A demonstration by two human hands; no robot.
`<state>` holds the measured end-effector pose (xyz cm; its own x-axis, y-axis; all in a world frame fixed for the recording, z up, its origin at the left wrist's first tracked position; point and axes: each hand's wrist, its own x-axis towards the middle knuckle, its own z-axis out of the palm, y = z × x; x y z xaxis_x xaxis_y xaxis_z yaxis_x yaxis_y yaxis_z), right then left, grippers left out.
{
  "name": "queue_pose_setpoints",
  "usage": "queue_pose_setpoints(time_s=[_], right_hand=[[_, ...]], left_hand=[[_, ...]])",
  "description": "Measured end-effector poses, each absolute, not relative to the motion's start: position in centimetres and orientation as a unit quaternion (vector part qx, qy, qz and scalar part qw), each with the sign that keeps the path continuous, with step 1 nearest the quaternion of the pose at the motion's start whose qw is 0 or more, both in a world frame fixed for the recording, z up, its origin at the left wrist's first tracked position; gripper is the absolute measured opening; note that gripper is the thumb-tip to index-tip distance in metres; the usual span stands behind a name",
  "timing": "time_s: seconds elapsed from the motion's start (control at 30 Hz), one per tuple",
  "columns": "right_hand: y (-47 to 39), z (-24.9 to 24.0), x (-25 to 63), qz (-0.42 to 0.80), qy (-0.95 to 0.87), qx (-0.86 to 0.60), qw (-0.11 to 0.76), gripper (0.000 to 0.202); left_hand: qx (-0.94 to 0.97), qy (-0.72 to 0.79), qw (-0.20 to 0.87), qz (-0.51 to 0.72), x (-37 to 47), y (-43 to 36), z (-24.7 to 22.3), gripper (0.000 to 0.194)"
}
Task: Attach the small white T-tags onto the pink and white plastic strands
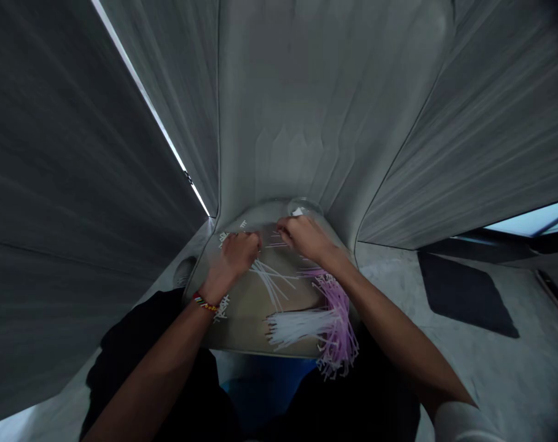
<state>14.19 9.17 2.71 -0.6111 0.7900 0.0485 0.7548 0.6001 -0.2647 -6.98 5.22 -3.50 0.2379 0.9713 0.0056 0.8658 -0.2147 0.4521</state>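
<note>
My left hand (242, 250), with a beaded bracelet at the wrist, is closed over the left part of a beige seat; several thin white strips (272, 281) stick out below its fingers. My right hand (301, 234) is pinched near the seat's back, beside a few thin pale and pink strips (277, 240). What either hand holds is too small or blurred to make out. A bundle of white strips (297, 325) lies at the seat's front right, overlapping a bundle of pink strips (338, 325). Small white pieces (222, 308) lie along the left side.
The tall grey seat back (297, 86) rises behind the hands. Behind my right hand is a clear round container (305, 205). Grey panels stand on both sides. A blue object (264, 387) shows below the seat, and a dark mat (465, 293) lies on the floor at right.
</note>
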Motion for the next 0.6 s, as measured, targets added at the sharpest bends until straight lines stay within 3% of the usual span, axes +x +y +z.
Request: queue_pose_setpoints(time_s=[0.13, 0.33, 0.6], right_hand=[[8.1, 0.7, 13.4, 0.244, -0.876, -0.382, 0.161, 0.02], [6.9, -1.3, 13.1, 0.484, -0.707, -0.421, 0.298, 0.015], [5.8, -0.5, 13.2, 0.568, -0.62, -0.412, 0.351, 0.019]], left_hand=[[0.761, 0.547, 0.268, 0.224, -7.0, 5.6, -2.8, 0.015], [0.707, 0.521, 0.326, 0.351, -6.1, 5.5, -1.4, 0.014], [0.657, 0.507, 0.34, 0.443, -4.6, 4.6, -0.6, 0.015]])
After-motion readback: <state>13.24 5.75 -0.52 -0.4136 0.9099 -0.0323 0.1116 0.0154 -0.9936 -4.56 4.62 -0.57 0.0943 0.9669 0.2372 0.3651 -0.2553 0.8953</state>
